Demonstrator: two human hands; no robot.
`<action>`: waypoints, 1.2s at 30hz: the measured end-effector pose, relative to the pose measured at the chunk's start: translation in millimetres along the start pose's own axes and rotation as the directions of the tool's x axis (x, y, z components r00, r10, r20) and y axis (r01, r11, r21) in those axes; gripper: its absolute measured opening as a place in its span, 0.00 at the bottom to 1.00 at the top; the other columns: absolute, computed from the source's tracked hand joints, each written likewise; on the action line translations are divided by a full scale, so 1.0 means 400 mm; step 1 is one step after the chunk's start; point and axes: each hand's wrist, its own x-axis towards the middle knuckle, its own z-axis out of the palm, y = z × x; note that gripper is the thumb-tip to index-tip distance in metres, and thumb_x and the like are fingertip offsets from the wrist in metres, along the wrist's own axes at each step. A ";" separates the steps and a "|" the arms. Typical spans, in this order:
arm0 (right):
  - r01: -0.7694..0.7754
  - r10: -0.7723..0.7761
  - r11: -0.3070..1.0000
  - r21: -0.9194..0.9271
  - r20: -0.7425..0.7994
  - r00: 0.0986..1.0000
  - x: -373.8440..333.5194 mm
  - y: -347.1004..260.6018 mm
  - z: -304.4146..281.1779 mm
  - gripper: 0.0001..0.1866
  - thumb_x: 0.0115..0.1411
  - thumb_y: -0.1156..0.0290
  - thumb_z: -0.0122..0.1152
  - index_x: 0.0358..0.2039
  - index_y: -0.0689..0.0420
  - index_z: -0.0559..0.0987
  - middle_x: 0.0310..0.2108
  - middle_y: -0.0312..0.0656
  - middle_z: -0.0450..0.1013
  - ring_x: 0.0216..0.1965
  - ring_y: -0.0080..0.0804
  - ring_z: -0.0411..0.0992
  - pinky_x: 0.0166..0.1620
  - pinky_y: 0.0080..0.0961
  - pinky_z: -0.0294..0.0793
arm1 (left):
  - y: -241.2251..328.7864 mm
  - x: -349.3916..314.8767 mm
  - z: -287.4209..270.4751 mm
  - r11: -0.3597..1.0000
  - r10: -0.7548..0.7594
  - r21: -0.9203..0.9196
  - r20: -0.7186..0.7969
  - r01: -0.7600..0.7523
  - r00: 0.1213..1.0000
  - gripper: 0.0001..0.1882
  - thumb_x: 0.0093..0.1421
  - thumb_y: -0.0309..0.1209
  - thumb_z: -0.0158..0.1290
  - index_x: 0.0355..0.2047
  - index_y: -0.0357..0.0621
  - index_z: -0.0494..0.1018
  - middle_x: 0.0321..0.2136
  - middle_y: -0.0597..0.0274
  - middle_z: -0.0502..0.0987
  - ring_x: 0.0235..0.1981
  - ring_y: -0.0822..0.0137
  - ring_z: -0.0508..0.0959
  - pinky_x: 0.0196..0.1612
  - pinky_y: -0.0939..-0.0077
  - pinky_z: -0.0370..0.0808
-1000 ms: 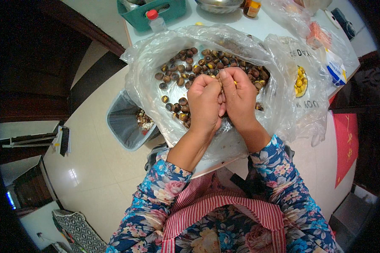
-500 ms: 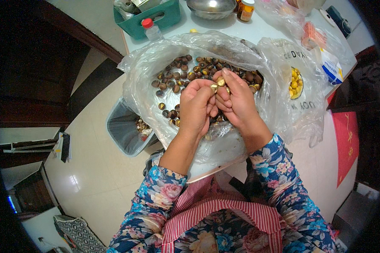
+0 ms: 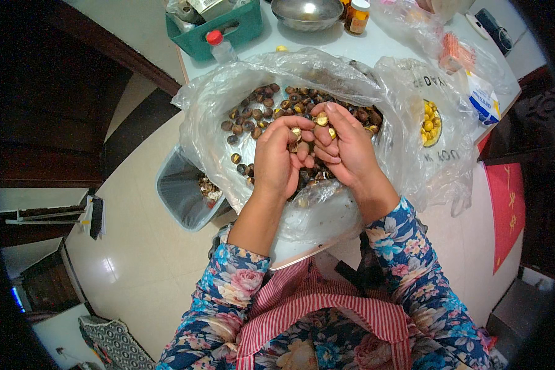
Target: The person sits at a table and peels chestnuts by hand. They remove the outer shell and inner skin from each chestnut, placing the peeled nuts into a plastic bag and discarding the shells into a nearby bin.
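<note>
While both hands meet over the open plastic bag (image 3: pixel 228 105), left hand (image 3: pixel 282 157) and right hand (image 3: pixel 345 148) pinch one yellow kernel (image 3: pixel 321 119); shelling is underway, and the next move seemingly needs shell fragments cleared.

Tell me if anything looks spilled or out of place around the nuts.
Nothing looks spilled. The brown nuts lie inside the clear plastic bag, the peeled yellow ones sit in another bag, and shells are in the grey bin below the table edge.

A grey bin (image 3: pixel 182 194) stands on the floor — on the table, a green crate (image 3: pixel 219 31), steel bowl (image 3: pixel 306 12) and jar (image 3: pixel 357 16).
</note>
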 end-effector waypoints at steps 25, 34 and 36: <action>0.145 -0.171 0.879 -0.455 -0.016 0.985 -0.003 0.018 0.008 0.10 0.63 0.65 0.46 0.39 0.56 0.72 0.18 0.29 0.65 0.17 0.11 0.58 0.18 0.08 0.56 | 0.024 -0.006 0.013 0.997 -0.054 0.047 0.024 0.053 0.998 0.07 0.58 0.31 0.50 0.29 0.40 0.69 0.19 0.66 0.70 0.15 0.81 0.62 0.15 0.88 0.58; 0.229 -0.290 0.620 -0.751 0.052 0.956 -0.008 0.038 0.009 0.08 0.61 0.69 0.48 0.36 0.59 0.72 0.22 0.36 0.69 0.23 0.19 0.67 0.25 0.16 0.67 | 0.031 -0.008 0.005 0.995 -0.048 0.093 0.015 0.046 0.999 0.03 0.55 0.26 0.47 0.28 0.39 0.68 0.19 0.64 0.70 0.14 0.81 0.63 0.14 0.87 0.58; 0.331 -0.441 0.442 -0.834 0.120 0.889 -0.009 0.047 0.014 0.08 0.60 0.70 0.49 0.36 0.60 0.72 0.26 0.41 0.71 0.26 0.28 0.71 0.29 0.22 0.69 | 0.024 -0.008 0.011 0.997 -0.031 0.075 -0.006 0.031 0.999 0.03 0.55 0.26 0.46 0.28 0.39 0.68 0.19 0.64 0.70 0.13 0.81 0.63 0.14 0.87 0.58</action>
